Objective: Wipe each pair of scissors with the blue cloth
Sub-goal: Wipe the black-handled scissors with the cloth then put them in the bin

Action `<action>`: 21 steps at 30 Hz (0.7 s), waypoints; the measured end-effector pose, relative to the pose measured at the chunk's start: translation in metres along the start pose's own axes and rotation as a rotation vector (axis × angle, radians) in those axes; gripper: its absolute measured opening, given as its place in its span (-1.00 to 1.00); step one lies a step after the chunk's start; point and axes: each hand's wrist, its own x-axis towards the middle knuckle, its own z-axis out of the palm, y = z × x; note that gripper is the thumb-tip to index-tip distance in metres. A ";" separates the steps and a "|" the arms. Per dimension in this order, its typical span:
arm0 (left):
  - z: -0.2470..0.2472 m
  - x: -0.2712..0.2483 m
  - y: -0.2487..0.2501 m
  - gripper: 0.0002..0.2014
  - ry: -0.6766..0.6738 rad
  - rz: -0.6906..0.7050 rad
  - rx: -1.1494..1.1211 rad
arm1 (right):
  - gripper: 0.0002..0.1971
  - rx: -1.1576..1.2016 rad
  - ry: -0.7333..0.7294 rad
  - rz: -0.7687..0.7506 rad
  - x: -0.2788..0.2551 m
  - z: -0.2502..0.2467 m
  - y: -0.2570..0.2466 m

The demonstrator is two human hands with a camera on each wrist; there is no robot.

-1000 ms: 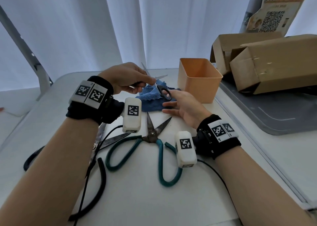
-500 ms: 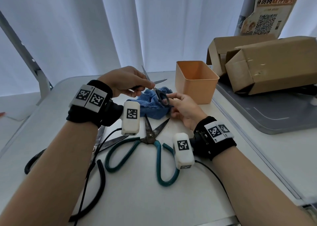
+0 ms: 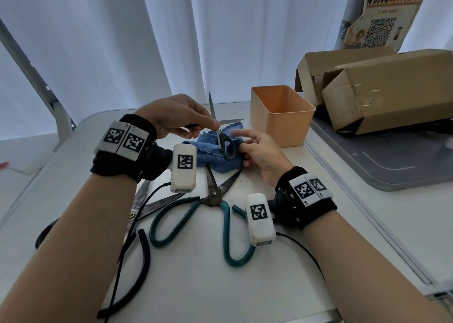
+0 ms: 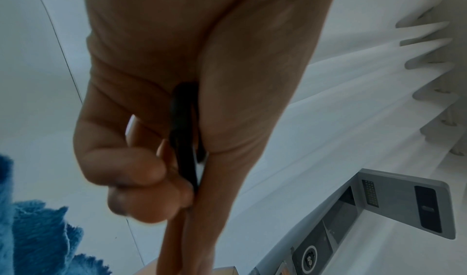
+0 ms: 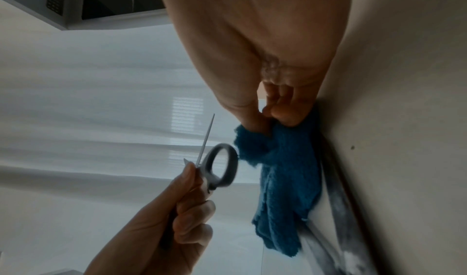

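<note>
My left hand (image 3: 196, 126) grips one black handle of a small pair of scissors (image 3: 226, 146) and holds it above the table, blades spread, one pointing up. In the left wrist view the handle (image 4: 184, 139) runs between thumb and curled fingers. The other handle loop (image 5: 227, 179) hangs free beside the blue cloth (image 5: 285, 169). My right hand (image 5: 278, 111) pinches the top of that cloth between thumb and fingers. The cloth (image 3: 208, 156) lies bunched on the table under the small scissors. Teal-handled scissors (image 3: 228, 237) lie open in front of it. Large black-handled scissors (image 3: 139, 200) lie at the left.
An orange bin (image 3: 282, 116) stands just right of the cloth. Two cardboard boxes (image 3: 392, 89) rest on a grey tray (image 3: 392, 173) at the far right. Black cables (image 3: 122, 249) run across the white table (image 3: 183, 286) beneath my forearms.
My right hand moved in from beside the scissors' handle and took hold of the cloth. The left hand tilted the small scissors so that one blade points more upright.
</note>
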 end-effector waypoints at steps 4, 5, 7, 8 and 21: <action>0.000 0.000 -0.001 -0.76 -0.009 0.013 0.013 | -0.81 0.083 0.044 -0.012 0.002 0.000 0.004; 0.000 0.001 -0.001 -0.75 -0.012 0.014 0.012 | -0.84 0.101 0.050 -0.023 0.001 0.001 0.003; 0.001 0.002 -0.001 -0.72 -0.016 0.013 0.016 | -0.84 0.119 0.055 -0.043 0.001 0.000 0.002; 0.001 0.002 -0.002 -0.73 -0.016 0.013 0.018 | -0.80 0.129 0.053 -0.058 0.001 0.000 0.001; 0.009 0.004 0.001 -0.82 -0.051 0.069 0.049 | -0.83 0.355 -0.126 -0.091 -0.005 0.007 -0.006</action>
